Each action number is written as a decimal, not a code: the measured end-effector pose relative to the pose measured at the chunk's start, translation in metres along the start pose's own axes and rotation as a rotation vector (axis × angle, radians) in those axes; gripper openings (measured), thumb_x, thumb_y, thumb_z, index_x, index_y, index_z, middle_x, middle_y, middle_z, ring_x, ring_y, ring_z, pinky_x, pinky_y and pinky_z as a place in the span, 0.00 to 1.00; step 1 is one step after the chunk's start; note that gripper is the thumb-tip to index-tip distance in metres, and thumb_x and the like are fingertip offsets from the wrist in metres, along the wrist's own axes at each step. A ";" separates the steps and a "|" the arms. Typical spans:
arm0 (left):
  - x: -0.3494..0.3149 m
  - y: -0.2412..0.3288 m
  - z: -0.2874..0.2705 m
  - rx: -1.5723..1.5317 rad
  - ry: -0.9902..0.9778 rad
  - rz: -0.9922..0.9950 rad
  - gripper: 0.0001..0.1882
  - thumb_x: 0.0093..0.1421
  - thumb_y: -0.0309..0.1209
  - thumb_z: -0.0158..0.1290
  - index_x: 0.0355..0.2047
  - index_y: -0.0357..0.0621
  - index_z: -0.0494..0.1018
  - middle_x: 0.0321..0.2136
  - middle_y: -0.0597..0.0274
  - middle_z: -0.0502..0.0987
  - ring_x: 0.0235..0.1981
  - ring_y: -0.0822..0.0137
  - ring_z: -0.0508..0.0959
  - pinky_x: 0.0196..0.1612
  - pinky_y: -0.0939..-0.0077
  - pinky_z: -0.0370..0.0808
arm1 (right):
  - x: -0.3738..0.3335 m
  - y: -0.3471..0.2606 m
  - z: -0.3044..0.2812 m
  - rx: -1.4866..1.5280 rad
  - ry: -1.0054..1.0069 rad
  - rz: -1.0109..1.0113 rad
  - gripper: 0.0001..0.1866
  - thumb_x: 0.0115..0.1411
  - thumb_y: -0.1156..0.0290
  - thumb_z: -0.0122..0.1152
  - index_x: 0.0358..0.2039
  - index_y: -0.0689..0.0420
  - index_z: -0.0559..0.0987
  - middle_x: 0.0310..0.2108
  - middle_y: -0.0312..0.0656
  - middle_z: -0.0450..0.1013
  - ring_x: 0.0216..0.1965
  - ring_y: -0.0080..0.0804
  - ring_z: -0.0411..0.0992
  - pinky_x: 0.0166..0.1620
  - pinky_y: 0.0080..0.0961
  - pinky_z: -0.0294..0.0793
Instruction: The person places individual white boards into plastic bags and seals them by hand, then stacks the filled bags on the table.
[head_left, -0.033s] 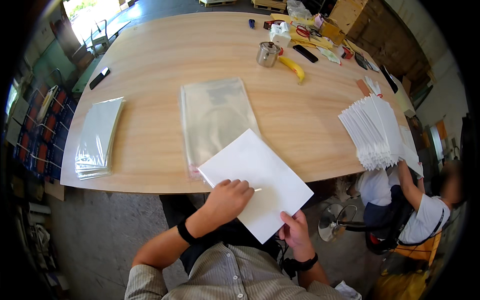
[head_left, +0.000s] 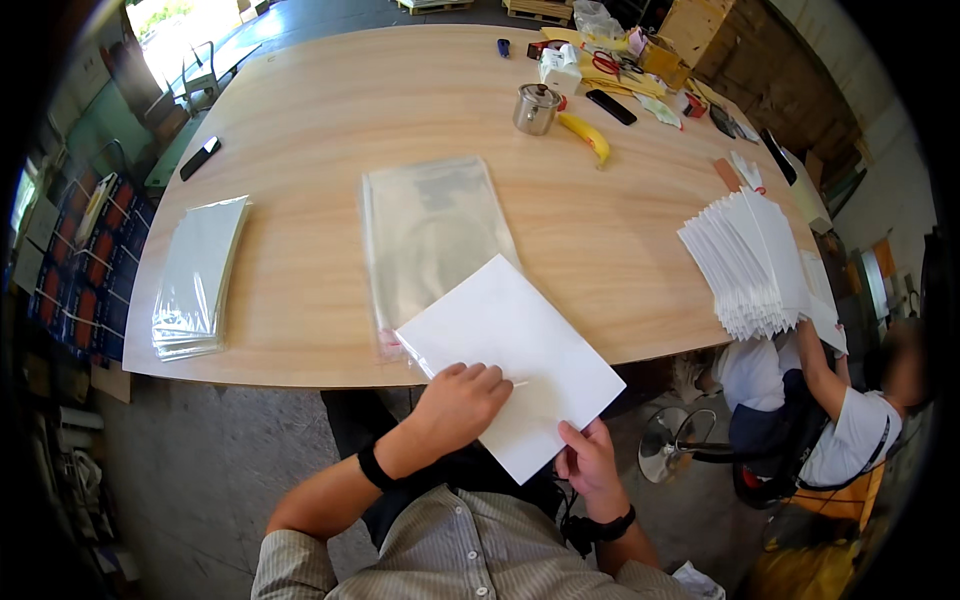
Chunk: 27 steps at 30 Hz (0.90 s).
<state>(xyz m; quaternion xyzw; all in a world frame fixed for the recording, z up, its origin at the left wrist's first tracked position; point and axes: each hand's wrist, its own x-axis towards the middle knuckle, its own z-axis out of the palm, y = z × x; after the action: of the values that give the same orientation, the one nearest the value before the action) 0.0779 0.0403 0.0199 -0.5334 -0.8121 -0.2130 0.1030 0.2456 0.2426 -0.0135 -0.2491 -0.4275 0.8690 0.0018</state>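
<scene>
A rectangular white paper sheet or thin packet (head_left: 525, 350) is held at a slant over the table's near edge, with a glossy clear plastic edge along its left side. My right hand (head_left: 590, 462) grips its near right corner, thumb on top. Across its lower left side lies my left hand (head_left: 458, 405), fingers curled in; a thin pale sliver shows beside the knuckles, and whatever they pinch is hidden. Partly under the sheet, a stack of clear plastic sleeves (head_left: 430, 215) rests flat on the table.
On the wooden table (head_left: 300, 120), plastic-wrapped white packets (head_left: 195, 280) lie left and a fanned white paper stack (head_left: 745, 265) right. Farther back are a metal pot (head_left: 536, 110), a banana (head_left: 585, 137) and a phone (head_left: 611, 107). Another person (head_left: 850, 430) sits at right.
My left hand has shifted very slightly to the right over the white sheet. Otherwise the scene looks the same.
</scene>
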 end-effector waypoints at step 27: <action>-0.004 -0.020 0.009 0.094 0.032 -0.066 0.07 0.53 0.29 0.57 0.34 0.49 0.77 0.29 0.67 0.75 0.33 0.64 0.78 0.35 0.67 0.74 | 0.068 -0.007 0.056 0.111 -0.228 0.150 0.20 0.73 0.64 0.55 0.59 0.62 0.71 0.49 0.48 0.79 0.33 0.36 0.82 0.33 0.26 0.77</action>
<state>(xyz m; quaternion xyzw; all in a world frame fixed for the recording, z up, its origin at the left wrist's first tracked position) 0.0616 0.0340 0.0053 -0.4973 -0.8367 -0.1865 0.1338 0.1607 0.2206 -0.0090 -0.1795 -0.3564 0.9117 -0.0980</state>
